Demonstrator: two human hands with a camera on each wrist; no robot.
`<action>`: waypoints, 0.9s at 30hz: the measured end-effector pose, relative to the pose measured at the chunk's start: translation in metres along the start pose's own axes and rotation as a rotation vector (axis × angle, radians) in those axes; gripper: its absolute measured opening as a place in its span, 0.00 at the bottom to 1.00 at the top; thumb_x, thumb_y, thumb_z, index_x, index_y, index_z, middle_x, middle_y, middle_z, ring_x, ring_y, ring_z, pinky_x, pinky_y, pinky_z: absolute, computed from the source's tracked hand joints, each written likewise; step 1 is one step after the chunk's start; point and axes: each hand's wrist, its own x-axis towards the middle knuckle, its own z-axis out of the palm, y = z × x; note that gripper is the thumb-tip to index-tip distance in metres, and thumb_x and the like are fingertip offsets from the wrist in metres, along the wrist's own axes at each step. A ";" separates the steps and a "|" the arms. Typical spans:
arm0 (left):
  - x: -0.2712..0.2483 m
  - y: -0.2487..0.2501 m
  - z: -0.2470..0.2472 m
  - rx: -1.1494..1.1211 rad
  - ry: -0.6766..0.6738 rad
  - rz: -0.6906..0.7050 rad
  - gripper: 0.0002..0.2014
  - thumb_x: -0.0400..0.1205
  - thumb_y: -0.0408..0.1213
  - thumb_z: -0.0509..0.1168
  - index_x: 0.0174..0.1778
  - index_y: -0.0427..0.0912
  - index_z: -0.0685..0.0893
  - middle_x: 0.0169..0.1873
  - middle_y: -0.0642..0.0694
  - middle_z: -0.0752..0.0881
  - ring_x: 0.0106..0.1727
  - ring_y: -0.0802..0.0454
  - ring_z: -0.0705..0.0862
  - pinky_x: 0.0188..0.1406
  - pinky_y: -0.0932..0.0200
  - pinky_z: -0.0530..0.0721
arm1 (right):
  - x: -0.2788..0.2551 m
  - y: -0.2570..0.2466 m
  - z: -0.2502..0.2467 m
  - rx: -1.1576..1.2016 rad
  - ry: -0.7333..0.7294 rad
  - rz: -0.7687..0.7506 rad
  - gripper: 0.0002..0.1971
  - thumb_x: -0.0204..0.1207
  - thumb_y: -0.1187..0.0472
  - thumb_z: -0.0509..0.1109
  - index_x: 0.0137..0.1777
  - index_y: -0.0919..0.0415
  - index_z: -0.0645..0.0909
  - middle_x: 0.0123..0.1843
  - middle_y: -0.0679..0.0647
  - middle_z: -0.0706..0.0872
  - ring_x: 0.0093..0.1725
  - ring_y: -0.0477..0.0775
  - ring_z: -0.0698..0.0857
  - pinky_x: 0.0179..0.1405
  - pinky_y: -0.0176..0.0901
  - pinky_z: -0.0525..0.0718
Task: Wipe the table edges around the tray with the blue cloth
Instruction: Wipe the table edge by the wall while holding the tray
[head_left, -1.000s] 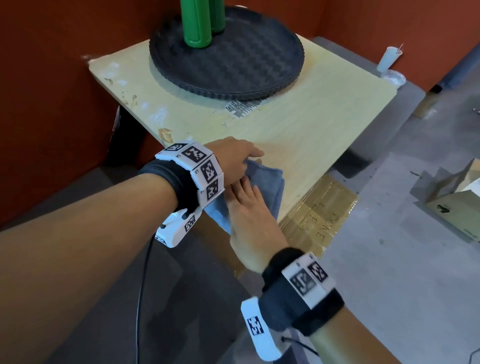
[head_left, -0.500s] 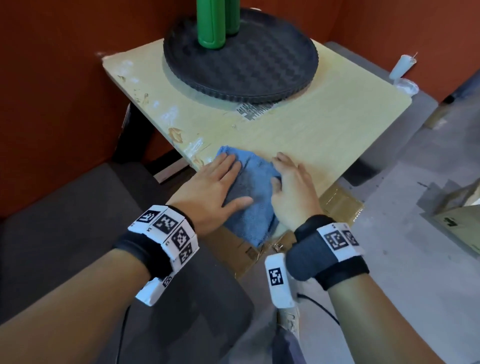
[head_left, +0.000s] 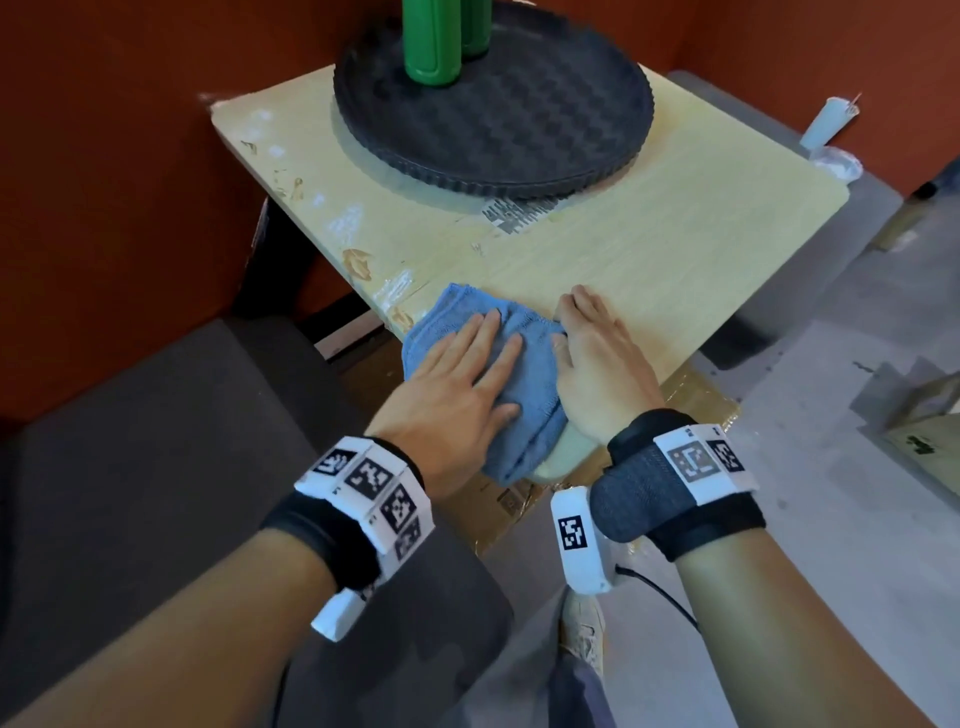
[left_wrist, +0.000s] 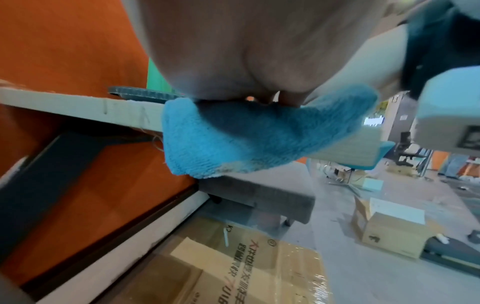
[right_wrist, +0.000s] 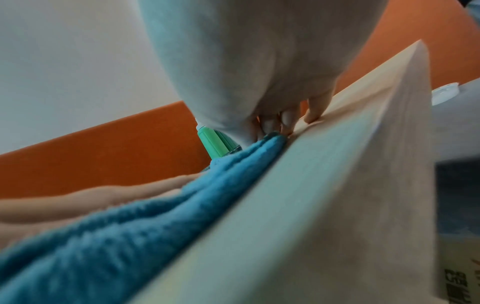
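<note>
Where left hand (head_left: 457, 384) presses, blue cloth (head_left: 524, 410) draped lengthwise over table (head_left: 649, 270) corner

Your table (head_left: 649, 270) was a pale wood-grain top, scuffed and stained along its left edge. On its far part sat a round black tray (head_left: 519, 130), a printed label peeking out from under its near rim. At the near corner lay the blue cloth (head_left: 524, 364), draped over the edge, your hands on it.
</note>
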 end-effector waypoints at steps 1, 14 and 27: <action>0.002 -0.006 -0.003 0.002 0.002 -0.003 0.30 0.87 0.51 0.40 0.82 0.48 0.35 0.82 0.45 0.32 0.82 0.52 0.30 0.83 0.53 0.35 | 0.000 0.001 -0.001 0.011 -0.003 -0.006 0.25 0.86 0.62 0.51 0.82 0.65 0.54 0.86 0.58 0.51 0.85 0.55 0.48 0.83 0.51 0.51; 0.010 -0.025 0.003 -0.058 0.129 -0.108 0.28 0.87 0.48 0.40 0.83 0.52 0.41 0.84 0.48 0.37 0.83 0.48 0.33 0.83 0.49 0.37 | 0.002 0.016 -0.003 0.053 -0.043 -0.077 0.25 0.87 0.63 0.49 0.83 0.64 0.52 0.86 0.55 0.50 0.85 0.50 0.48 0.81 0.41 0.47; -0.009 0.048 0.042 -0.197 0.280 -0.302 0.33 0.81 0.55 0.33 0.83 0.49 0.44 0.84 0.42 0.39 0.82 0.37 0.31 0.82 0.39 0.42 | 0.012 0.025 -0.015 0.118 -0.040 -0.092 0.23 0.86 0.64 0.52 0.80 0.67 0.60 0.85 0.55 0.56 0.84 0.50 0.55 0.80 0.41 0.55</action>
